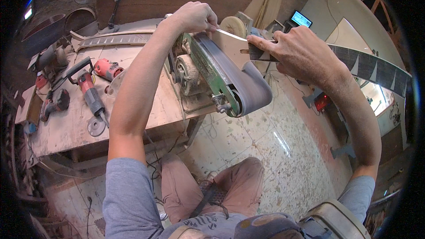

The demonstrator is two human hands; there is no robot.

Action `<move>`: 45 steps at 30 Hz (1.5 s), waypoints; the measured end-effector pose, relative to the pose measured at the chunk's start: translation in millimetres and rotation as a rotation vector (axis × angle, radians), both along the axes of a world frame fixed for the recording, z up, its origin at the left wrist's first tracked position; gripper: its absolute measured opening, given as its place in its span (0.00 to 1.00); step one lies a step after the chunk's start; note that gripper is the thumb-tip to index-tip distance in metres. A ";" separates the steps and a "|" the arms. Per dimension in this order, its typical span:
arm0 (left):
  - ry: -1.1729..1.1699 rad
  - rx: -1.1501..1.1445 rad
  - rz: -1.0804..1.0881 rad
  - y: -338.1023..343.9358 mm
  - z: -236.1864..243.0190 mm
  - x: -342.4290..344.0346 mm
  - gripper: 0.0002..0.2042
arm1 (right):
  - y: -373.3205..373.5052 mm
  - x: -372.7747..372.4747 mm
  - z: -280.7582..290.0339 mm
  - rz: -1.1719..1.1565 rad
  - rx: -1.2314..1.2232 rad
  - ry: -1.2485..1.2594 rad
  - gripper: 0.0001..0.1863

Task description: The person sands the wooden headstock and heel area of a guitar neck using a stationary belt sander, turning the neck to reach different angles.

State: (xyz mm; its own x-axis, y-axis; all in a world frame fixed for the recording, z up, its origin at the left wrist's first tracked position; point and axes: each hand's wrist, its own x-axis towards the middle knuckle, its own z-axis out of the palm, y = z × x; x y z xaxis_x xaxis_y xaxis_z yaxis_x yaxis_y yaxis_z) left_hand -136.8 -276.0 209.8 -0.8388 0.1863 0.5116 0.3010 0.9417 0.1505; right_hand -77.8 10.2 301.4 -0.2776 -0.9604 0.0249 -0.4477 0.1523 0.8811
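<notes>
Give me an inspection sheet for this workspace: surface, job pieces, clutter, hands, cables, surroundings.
Surface: workbench looks dusty.
Job's things: belt sander with green frame at the bench's edge, its belt blurred, perhaps running; dark strip with pale triangular marks.
Clutter: red-and-grey power tool, red power tool, cordless drill and metal disc lie on the bench.
Hands: right hand grips the strip; left hand has fingers curled at a pale edge above the belt, exact grip unclear.
Cables: dark cord on the floor; others near the bench front.
Surroundings: tiled floor strewn with debris; lit screen beyond.
</notes>
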 end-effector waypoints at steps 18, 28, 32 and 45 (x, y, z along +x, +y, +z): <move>-0.043 -0.079 -0.071 5.6 15.7 17.2 0.09 | 10.7 -0.6 9.3 -0.052 0.061 -0.117 0.33; -0.069 -0.084 -0.014 0.9 16.5 19.6 0.11 | 3.2 -2.0 9.3 -0.041 0.035 -0.147 0.36; -0.053 -0.082 -0.031 -3.6 15.1 14.0 0.11 | -1.4 -3.2 7.8 -0.057 0.025 -0.151 0.32; -0.063 0.001 -0.012 -7.8 10.8 7.7 0.10 | -17.5 3.4 7.8 -0.060 0.029 -0.116 0.25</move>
State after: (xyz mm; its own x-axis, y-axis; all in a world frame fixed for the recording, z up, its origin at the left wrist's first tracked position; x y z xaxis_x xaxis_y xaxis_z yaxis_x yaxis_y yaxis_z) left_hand -129.1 -283.8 220.6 -0.8669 0.1958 0.4584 0.3021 0.9379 0.1707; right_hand -74.3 -7.3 309.2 -0.3339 -0.9418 -0.0383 -0.5378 0.1569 0.8284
